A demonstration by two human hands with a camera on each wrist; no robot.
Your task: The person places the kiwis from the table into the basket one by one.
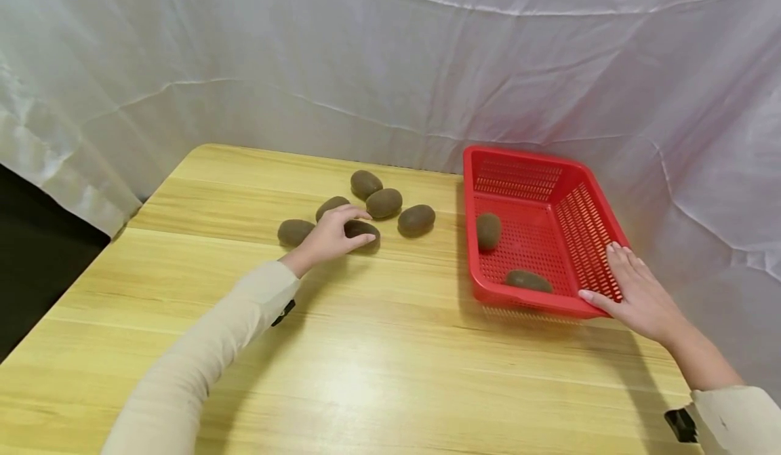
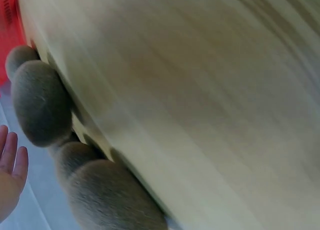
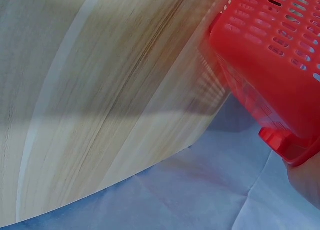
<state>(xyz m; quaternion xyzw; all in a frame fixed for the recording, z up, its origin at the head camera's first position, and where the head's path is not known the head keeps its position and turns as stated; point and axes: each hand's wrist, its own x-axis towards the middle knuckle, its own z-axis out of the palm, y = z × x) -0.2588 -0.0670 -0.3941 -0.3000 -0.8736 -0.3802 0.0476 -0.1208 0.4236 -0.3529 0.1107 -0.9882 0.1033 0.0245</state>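
Several brown kiwis lie in a group on the table, among them a kiwi [image 1: 384,203] in the middle and a kiwi [image 1: 417,220] at the right end. My left hand [image 1: 329,238] is over the group, thumb and fingers spread about the near kiwi [image 1: 366,235]. In the left wrist view, fingers [image 2: 8,157] show beside the kiwis, apart from the large kiwi [image 2: 41,104]. The red basket [image 1: 472,251] holds two kiwis, one kiwi [image 1: 488,231] by its left wall and one kiwi [image 1: 528,280] near its front. My right hand [image 1: 647,299] rests on the basket's front right corner, fingers extended along the rim.
The wooden table [image 1: 378,360] extends toward me in front of the kiwis and basket. Behind it hangs a pale cloth [image 1: 342,55], which also runs close along the basket's right side. A dark area [image 1: 43,251] lies beyond the table's left edge.
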